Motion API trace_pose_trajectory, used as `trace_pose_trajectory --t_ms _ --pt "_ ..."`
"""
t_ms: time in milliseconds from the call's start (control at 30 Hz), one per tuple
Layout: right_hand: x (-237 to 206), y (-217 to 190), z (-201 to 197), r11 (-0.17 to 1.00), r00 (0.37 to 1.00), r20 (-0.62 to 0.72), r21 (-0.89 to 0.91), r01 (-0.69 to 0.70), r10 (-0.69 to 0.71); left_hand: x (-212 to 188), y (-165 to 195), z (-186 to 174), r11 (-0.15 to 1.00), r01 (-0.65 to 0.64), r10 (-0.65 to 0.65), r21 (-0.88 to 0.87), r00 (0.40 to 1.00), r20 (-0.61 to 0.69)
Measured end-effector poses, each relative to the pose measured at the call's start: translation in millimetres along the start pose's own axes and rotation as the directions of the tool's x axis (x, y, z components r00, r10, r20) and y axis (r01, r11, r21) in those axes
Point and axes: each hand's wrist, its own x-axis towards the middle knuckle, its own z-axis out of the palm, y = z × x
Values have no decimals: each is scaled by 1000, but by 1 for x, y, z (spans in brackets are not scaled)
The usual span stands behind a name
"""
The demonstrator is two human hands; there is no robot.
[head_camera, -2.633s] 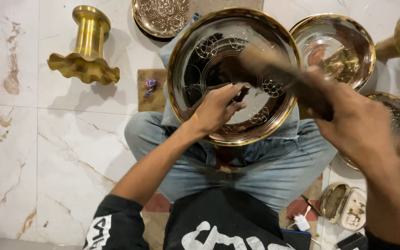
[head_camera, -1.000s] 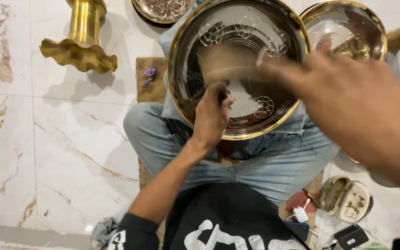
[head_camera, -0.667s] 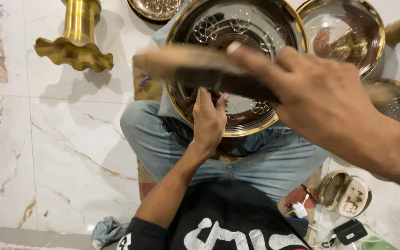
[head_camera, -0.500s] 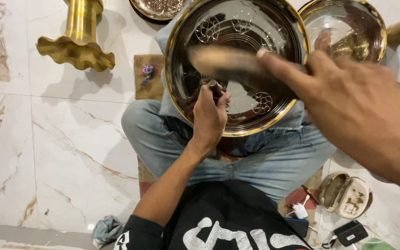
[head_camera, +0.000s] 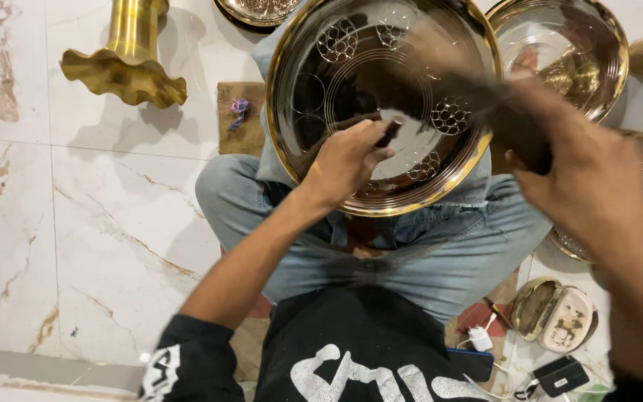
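Far left at 11 o'clock: brass fluted stand (head_camera: 126,63) on the marble floor (head_camera: 76,223). Small brown mat (head_camera: 238,119) just right of it, purple scrap on top. Centre, 12 o'clock: big round engraved brass plate (head_camera: 314,97) resting on the person's crossed legs in jeans (head_camera: 440,253). Left hand (head_camera: 347,160) lies on the plate's lower middle, fingers curled tight around a small dark punch tool (head_camera: 390,132), tip touching the plate face. Right hand (head_camera: 597,186) at 3 o'clock, raised above the plate, fist closed on a dark wooden handle (head_camera: 478,97), motion-blurred, head end not clear. Second brass plate (head_camera: 560,52) at 1 o'clock, just beside the first. Open oval tin (head_camera: 556,316) at 4 o'clock.
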Motion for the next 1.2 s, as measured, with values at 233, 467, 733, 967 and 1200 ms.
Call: trace_pose_trajectory --t_ms 233,467,733,967,1200 --pt "-50 34 74 841 950 -187 527 -118 250 31 -12 -7 964 -241 263 -109 913 311" --pt "-86 29 136 779 901 -139 567 -268 411 50 -9 -7 950 -291 306 -113 794 526" --pt "-113 23 165 922 866 -406 361 -140 291 51 -5 -15 973 -78 173 -216 869 464" --pt "-85 45 144 730 868 -163 625 -277 469 52 -8 -16 967 -221 254 -127 853 456" --pt "-63 47 128 957 882 -469 268 107 33 53 -14 -16 959 -248 284 -139 828 483"
